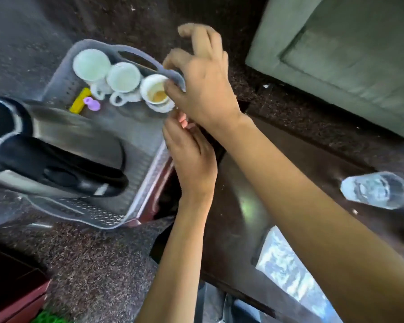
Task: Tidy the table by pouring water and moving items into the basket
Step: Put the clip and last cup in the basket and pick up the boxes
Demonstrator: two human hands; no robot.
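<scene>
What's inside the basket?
Three white cups, a kettle, a yellow stick and a purple piece. The right hand covers the basket corner beside them.

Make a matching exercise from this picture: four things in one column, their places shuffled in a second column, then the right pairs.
Things:
1. kettle
2. clear bottle
3. stained cup
4. yellow piece

Places:
A. on the dark table, outside the basket
B. in the basket, beside the purple piece
C. in the basket, right by the right hand
D. at the basket's end away from the cups

Pairs: 1-D, 2-A, 3-C, 4-B
</scene>
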